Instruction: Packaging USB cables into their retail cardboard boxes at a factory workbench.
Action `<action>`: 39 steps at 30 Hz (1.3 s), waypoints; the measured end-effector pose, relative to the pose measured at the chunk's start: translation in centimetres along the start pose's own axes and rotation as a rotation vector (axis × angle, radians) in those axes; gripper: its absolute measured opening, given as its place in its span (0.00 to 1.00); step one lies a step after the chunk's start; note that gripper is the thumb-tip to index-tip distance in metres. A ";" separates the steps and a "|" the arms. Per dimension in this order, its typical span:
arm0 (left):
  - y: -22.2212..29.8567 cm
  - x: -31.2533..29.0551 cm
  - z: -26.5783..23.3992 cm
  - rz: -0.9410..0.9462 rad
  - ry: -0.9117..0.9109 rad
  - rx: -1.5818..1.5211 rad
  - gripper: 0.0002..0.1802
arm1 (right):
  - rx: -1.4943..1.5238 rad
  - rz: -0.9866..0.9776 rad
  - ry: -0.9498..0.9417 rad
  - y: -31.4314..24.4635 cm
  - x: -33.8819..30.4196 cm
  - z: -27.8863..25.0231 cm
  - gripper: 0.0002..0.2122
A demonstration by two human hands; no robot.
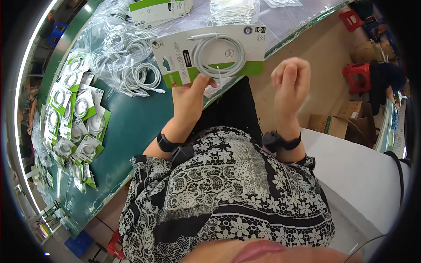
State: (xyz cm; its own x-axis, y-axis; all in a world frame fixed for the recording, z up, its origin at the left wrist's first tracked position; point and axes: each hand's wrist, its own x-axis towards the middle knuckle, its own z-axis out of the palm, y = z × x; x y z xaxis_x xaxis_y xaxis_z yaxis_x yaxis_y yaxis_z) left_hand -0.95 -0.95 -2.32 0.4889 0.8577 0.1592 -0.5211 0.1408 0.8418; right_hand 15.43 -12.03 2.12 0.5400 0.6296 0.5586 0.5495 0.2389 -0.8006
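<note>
My left hand (190,98) grips the lower edge of a white and green cardboard package card (173,55), with the thumb in front. A coiled white cable (195,55) lies against the card, its metal plug at the upper left of the coil. A thin white tie (219,70) sticks out at the bottom of the coil. To the right of the card, apart from it, my right hand (291,85) is raised with its fingers curled closed. Whether anything is inside those fingers is hidden.
On the green table (131,118), several carded cables (81,107) are heaped at the left. Loose coiled cables (144,76) lie in clear plastic behind my left hand. Blank-cable cards (153,13) and a bundle of white ties (232,11) are at the back. Cardboard boxes (329,125) and red stools (356,76) stand right.
</note>
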 end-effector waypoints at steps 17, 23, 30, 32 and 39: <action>0.0 -1.1 0.5 -0.368 -0.095 -0.310 0.10 | 0.220 0.066 -0.220 3.2 -1.6 4.1 0.17; 0.9 -1.2 0.6 -0.369 -0.094 -0.258 0.11 | 0.216 0.015 -0.115 6.5 -2.5 4.4 0.18; 0.7 -0.5 0.3 -0.380 -0.026 -0.196 0.11 | 0.096 0.047 -0.179 7.9 -1.6 4.6 0.19; 1.0 -0.5 0.6 -0.371 -0.020 -0.167 0.11 | 0.157 0.058 -0.157 7.7 -1.5 4.9 0.19; 1.3 0.9 -0.2 -0.356 -0.128 -0.066 0.13 | 0.228 0.232 -0.349 8.3 -1.5 2.7 0.19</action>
State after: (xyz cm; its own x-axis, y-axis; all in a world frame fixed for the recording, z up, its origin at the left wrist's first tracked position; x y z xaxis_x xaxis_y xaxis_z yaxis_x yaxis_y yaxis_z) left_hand -1.36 0.08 -1.15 0.7283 0.6817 -0.0704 -0.3450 0.4535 0.8218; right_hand 17.48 -9.02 -5.88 0.3640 0.8868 0.2848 0.2646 0.1947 -0.9445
